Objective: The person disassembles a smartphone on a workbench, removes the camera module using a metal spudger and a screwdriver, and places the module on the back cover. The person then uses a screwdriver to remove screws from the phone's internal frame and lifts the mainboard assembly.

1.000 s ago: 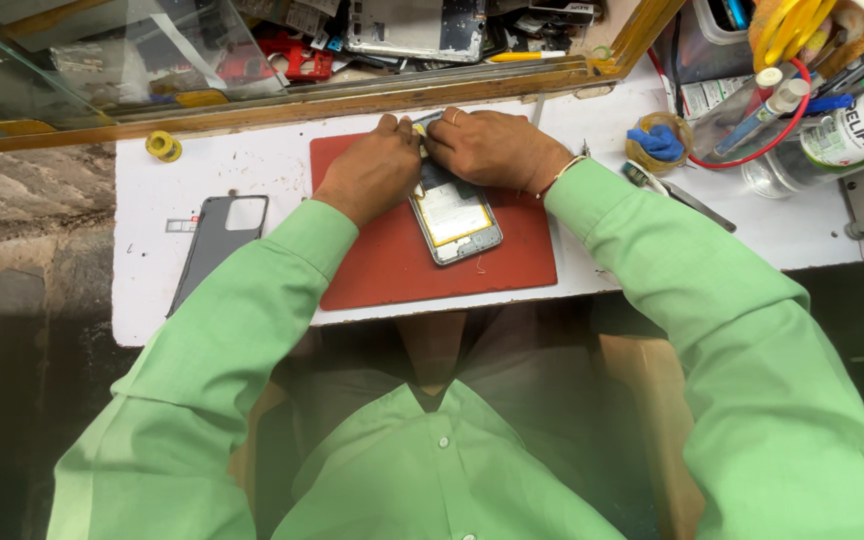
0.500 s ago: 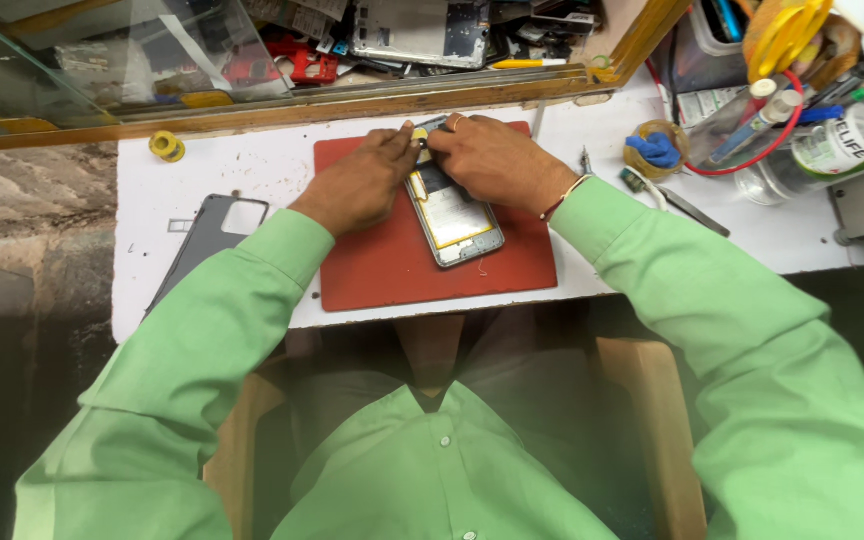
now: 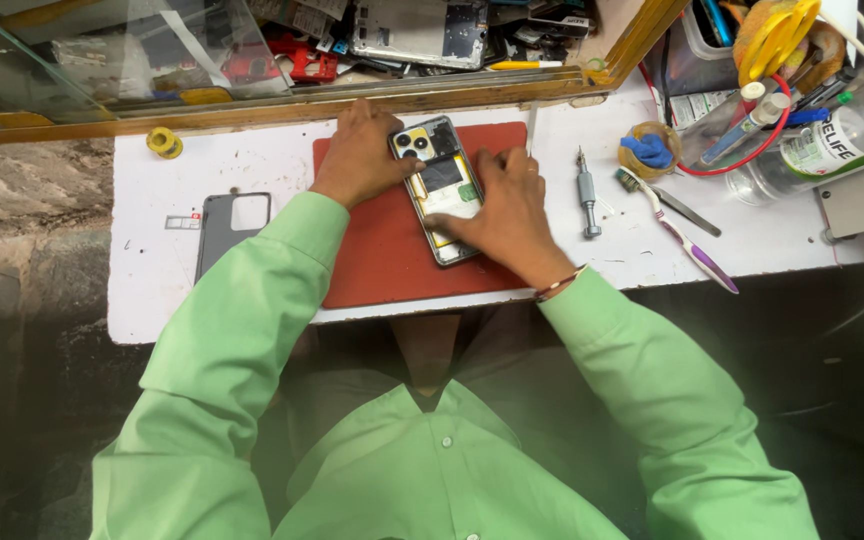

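Note:
An opened smartphone with its back removed lies on a red mat, camera end away from me. My left hand rests against the phone's upper left edge and holds it there. My right hand lies over the phone's right side, thumb reaching across its lower part. Both arms wear light green sleeves.
A dark phone back cover lies left of the mat on the white bench. A small screwdriver, a toothbrush, tweezers and a clear bottle are to the right. A yellow tape roll sits at far left. Phone parts fill the tray behind.
My right hand has come down from the phone's top end to its right side and lower part. The camera end of the phone is now uncovered. The left hand stayed put.

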Demonstrator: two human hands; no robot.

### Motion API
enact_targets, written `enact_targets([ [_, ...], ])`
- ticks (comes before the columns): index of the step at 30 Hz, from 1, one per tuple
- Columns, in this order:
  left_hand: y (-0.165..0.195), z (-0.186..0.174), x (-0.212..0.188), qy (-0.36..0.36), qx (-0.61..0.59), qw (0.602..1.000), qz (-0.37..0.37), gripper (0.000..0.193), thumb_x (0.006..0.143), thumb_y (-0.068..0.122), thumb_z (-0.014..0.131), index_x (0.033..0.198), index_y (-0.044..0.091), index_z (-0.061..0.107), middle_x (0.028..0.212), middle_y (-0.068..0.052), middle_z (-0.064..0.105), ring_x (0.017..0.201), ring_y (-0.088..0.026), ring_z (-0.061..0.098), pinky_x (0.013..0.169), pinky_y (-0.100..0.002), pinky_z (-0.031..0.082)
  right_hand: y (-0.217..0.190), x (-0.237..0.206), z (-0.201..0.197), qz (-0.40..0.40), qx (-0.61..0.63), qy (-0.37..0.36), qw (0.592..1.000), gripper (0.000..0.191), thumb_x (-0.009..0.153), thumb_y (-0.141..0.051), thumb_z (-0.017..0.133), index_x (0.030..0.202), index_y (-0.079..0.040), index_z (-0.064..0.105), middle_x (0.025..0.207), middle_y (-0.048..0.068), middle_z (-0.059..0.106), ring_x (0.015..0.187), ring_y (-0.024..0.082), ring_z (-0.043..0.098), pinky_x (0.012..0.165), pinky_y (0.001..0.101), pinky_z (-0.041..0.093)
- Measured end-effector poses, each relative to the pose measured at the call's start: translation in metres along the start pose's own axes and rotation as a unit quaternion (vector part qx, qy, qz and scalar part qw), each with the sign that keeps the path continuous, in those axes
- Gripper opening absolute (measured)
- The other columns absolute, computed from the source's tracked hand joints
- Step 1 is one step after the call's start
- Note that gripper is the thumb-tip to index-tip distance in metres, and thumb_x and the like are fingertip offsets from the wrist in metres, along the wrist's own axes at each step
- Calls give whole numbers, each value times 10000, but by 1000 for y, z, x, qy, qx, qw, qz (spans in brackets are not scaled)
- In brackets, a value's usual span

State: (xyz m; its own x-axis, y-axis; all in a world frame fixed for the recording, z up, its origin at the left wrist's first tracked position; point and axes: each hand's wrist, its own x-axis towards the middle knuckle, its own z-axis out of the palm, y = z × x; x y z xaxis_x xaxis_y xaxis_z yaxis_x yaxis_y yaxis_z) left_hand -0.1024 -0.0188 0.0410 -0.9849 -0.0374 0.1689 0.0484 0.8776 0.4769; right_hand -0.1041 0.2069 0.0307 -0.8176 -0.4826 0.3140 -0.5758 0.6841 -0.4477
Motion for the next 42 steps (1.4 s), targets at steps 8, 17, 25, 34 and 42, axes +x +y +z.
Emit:
enact_targets([
  [8,-7,0,1,21,-167,986,-11,507,693,191,924,1089,10,664,1084,-123,653,1026,-304,652,908,-400,531,-7,-5,5,17,28,12,999,947,599,-522,968,1303,-19,585,1196,179,527,1126,374,501,952,503,385],
  [17,5,-22,-18,-25,-490,871,-24,339,793,-25,790,1094,13,641,991,-48,713,879,-91,691,772,-248,588,-8,-15,0,-51,356,0,933,872,813,-155,926,1472,-32,368,1285,158,667,1194,227,679,978,348,586],
  [25,15,-20,-48,67,-465,883,-5,313,826,14,797,1095,13,635,937,-23,707,841,-65,657,771,-234,573,-6,-30,-11,18,474,-51,879,611,946,-62,756,1483,-27,467,1128,94,743,1044,128,709,929,276,568],
  [34,16,-14,-86,85,-476,875,-6,268,867,-52,787,1032,27,590,948,-18,687,894,-79,654,830,-247,569,-1,-34,-49,-46,330,67,940,279,910,0,794,1180,-11,725,1010,74,737,935,126,707,856,267,566],
  [42,10,-17,-79,87,-585,806,-16,282,848,-119,731,1045,43,609,986,-29,672,962,-129,676,931,-295,615,-19,-49,-26,-94,265,109,954,276,917,-84,812,1165,-49,695,1067,80,734,931,189,666,844,307,535],
])
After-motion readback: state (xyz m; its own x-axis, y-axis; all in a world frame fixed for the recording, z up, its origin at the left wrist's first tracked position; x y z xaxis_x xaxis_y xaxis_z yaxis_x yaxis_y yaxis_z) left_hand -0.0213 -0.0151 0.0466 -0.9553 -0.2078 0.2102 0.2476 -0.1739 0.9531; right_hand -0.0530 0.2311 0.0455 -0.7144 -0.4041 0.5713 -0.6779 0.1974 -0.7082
